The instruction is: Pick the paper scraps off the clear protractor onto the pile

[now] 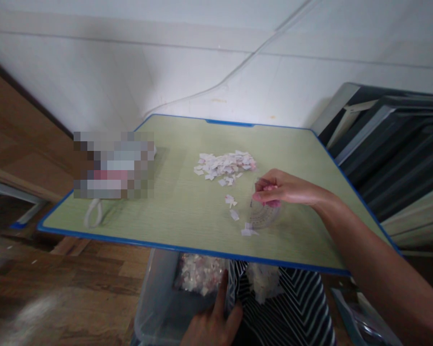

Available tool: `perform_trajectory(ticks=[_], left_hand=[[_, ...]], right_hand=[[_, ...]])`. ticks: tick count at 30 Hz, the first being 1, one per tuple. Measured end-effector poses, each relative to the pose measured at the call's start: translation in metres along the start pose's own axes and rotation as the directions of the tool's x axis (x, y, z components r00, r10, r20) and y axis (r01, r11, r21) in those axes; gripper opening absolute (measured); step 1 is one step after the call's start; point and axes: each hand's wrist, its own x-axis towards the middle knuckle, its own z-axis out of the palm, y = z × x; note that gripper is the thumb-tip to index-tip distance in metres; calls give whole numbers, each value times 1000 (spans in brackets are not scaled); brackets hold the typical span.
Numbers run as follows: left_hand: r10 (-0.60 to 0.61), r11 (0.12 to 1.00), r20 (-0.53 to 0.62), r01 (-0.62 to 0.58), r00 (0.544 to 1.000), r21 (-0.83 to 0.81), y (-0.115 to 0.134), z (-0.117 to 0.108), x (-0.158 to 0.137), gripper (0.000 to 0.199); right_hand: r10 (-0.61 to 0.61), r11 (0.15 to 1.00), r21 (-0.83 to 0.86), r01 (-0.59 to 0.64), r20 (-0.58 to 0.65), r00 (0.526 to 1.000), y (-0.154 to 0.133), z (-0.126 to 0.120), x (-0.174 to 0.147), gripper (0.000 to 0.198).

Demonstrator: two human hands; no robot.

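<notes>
My right hand [274, 188] is closed over the green tabletop, pinching a clear plastic protractor [262, 216]. Something pink shows among those fingers; its kind I cannot make out. Beyond the hand lies a pile of small white paper pieces [223, 164], and a few loose scraps [234, 215] are beside the protractor. Below the table's front edge is my left hand [212, 323], thumb and index finger apart, at the rim of a clear plastic bin [155, 307]. A bag of paper bits [202, 274] sits in the bin.
The table [180, 202] has a blue edge and stands against a white wall. A blurred-out object [119, 166] with a white loop lies at its left. More paper pieces [263, 281] rest on striped cloth over my lap. Dark panels [400, 129] lean at the right.
</notes>
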Motion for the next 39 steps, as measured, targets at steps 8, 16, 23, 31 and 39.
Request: perform_trajectory(ticks=[8,16,23,31,39], left_hand=[[-30,1000,70,30,997,4,2,-9,0,53],[-29,1000,22,29,999,7,1,-5,-1,55],[-24,999,-30,26,999,40,2,0,-2,50],[-22,999,-34,23,999,32,1,-1,0,52],[-16,1000,-33,17,999,25,1,2,0,52]], right_hand=[[114,989,-122,-86,245,963,0,-2,-4,30],[140,988,-108,-107,376,916,-2,-2,-7,30],[126,989,-129,-68,513,849,-1,-6,-11,31],[72,993,-109,-38,327,942,-1,-12,-12,31],[37,997,-80,-15,280,959,-1,-8,-10,30]])
